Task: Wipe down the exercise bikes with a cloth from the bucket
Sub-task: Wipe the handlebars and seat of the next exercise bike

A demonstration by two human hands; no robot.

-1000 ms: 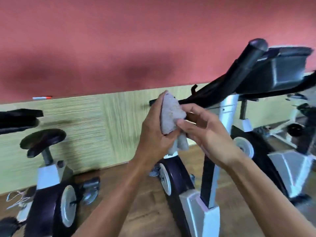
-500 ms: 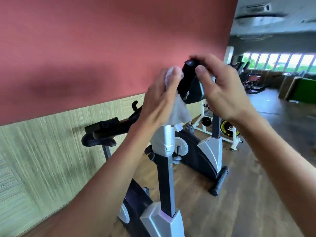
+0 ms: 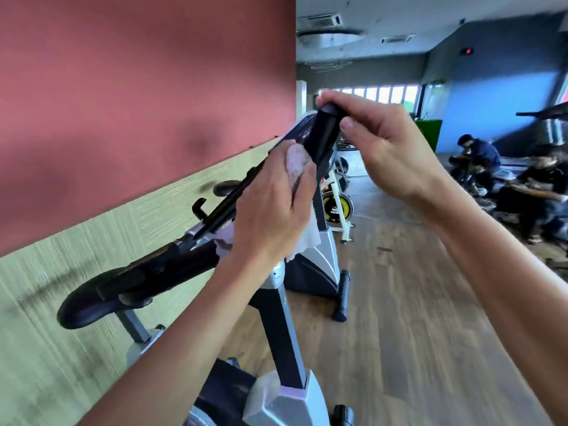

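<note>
Steadying the handlebar (image 3: 322, 133) by its tip, the right hand (image 3: 381, 152) pinches it so the left hand (image 3: 270, 207), clutching the cloth (image 3: 296, 162), can rub just below on the bike (image 3: 276, 302).

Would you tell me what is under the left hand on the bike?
A pale cloth shows under the left hand, pressed against the black handlebar. The hand covers most of the cloth and the bar beneath.

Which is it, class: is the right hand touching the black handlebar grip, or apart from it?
Touching. The head view shows the right hand with fingertips on the top end of the black handlebar grip and its thumb against the side.
</note>
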